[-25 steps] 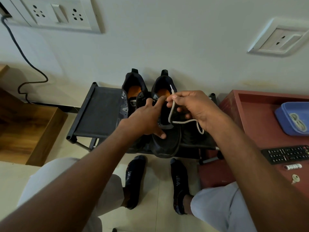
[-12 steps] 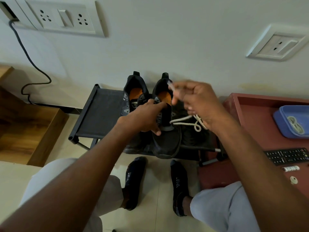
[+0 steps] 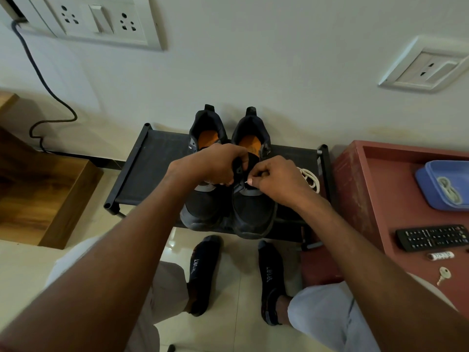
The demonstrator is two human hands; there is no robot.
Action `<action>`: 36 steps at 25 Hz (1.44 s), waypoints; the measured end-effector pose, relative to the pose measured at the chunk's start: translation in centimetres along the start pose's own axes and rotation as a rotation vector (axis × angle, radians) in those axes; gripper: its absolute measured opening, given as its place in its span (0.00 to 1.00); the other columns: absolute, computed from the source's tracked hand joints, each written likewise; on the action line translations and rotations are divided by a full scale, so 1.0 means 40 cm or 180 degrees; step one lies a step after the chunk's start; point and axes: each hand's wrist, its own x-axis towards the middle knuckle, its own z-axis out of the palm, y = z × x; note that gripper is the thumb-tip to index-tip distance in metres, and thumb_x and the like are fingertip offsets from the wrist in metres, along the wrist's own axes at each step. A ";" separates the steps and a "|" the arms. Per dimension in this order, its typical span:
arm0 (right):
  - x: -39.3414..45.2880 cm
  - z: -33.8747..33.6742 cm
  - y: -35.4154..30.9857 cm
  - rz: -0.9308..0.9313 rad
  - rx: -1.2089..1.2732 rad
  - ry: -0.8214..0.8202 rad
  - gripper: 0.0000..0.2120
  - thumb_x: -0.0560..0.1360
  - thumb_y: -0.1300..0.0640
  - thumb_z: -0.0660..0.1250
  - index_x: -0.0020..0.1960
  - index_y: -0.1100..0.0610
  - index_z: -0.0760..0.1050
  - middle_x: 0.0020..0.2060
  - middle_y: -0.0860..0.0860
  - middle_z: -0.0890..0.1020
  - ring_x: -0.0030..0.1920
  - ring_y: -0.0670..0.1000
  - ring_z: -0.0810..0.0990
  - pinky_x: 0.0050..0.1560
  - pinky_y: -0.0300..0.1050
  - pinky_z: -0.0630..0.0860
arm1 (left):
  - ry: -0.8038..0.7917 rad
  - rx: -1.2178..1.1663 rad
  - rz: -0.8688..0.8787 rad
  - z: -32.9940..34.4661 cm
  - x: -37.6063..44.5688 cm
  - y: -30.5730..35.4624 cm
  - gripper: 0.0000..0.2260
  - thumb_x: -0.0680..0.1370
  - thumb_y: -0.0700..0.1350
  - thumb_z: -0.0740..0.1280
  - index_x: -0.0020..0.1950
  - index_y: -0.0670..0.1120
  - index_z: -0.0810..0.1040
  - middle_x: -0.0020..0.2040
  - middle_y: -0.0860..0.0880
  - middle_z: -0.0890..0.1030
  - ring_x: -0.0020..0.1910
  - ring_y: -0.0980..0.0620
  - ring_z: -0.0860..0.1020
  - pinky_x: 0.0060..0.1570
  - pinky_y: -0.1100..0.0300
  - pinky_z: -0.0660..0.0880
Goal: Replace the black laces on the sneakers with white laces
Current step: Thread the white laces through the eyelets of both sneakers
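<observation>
Two black sneakers [image 3: 228,199] stand side by side on the shoe rack [image 3: 152,168], long axes running wall to viewer, toes toward the person. The left hand [image 3: 213,163] grips the right shoe's tongue. The right hand [image 3: 274,179] pinches what seems the white lace [image 3: 311,179] tip; its slack lies right, partly hidden.
</observation>
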 end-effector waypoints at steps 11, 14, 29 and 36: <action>0.012 0.046 0.015 0.0297 0.0320 0.0120 0.03 0.77 0.50 0.74 0.46 0.43 0.85 0.34 0.41 0.81 0.41 0.46 0.81 0.43 0.45 0.77 | -0.0124 -0.0082 0.0005 0.020 -0.002 -0.001 0.27 0.69 0.41 0.82 0.61 0.52 0.72 0.42 0.55 0.74 0.49 0.49 0.76 0.51 0.51 0.73; 0.022 0.056 0.012 0.0521 0.0428 0.0196 0.04 0.77 0.51 0.73 0.46 0.43 0.86 0.42 0.44 0.85 0.46 0.49 0.84 0.50 0.50 0.82 | -0.0086 -0.0006 0.0063 0.022 0.000 0.003 0.27 0.69 0.41 0.81 0.62 0.51 0.71 0.42 0.56 0.73 0.48 0.50 0.74 0.50 0.51 0.70; 0.000 0.037 -0.026 0.0620 0.0349 -0.0032 0.05 0.79 0.55 0.71 0.53 0.49 0.85 0.48 0.49 0.85 0.50 0.52 0.83 0.55 0.55 0.83 | 0.0083 0.0149 0.0083 0.042 0.016 -0.004 0.27 0.68 0.43 0.83 0.58 0.52 0.70 0.43 0.56 0.74 0.48 0.49 0.75 0.47 0.53 0.69; -0.014 0.029 -0.043 0.0261 -0.0626 0.0169 0.05 0.81 0.52 0.69 0.52 0.51 0.84 0.44 0.50 0.83 0.45 0.54 0.82 0.46 0.50 0.79 | 0.0137 0.0099 0.0083 0.039 0.010 0.001 0.34 0.67 0.43 0.83 0.64 0.51 0.66 0.48 0.52 0.77 0.51 0.46 0.78 0.50 0.50 0.74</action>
